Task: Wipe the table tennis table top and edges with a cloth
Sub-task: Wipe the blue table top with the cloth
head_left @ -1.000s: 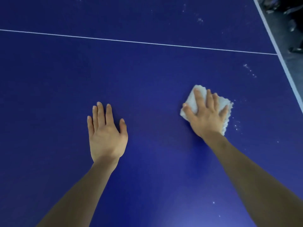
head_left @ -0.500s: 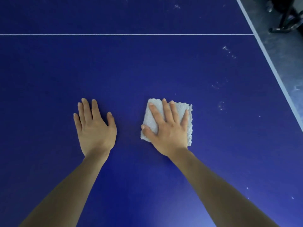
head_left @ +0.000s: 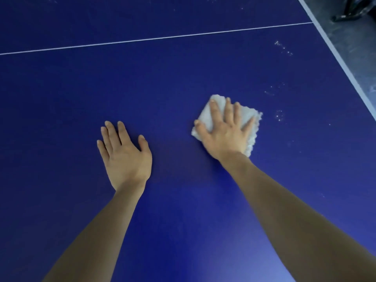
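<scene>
The blue table tennis table top fills the view. A small folded white cloth lies flat on it, right of centre. My right hand presses on the cloth with straight, spread fingers and covers most of it. To the left, my left hand rests flat on the bare table surface, fingers straight, holding nothing.
A white centre line runs across the table in the upper part of the view. The table's white-striped right edge slants down the right side, with grey floor and a dark stand beyond. White dust specks lie right of the cloth.
My right hand slid the cloth left toward my left hand, then back to the right, away from it. My left hand stayed flat on the table.
</scene>
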